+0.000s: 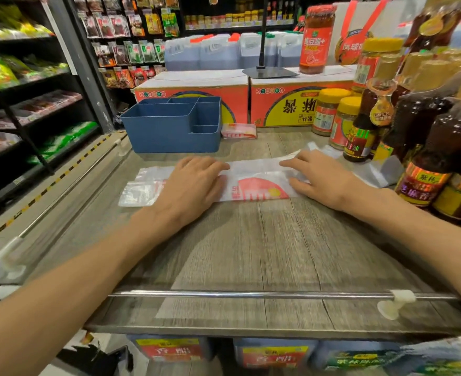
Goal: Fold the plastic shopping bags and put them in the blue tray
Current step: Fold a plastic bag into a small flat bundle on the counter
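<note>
Hands flat: left hand and right hand press bag on worktop. Slick plastic may spring open once released.

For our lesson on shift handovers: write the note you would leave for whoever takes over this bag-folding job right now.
Left hand and right hand: both flat, pressing the plastic bag on the wooden table.
The bag lies as a long strip, folded lengthwise.
A small folded bag sits beside the blue tray, not in it.
No bag shows in the tray.
Left: fold the strip up short, then put both bags in the tray.
</note>
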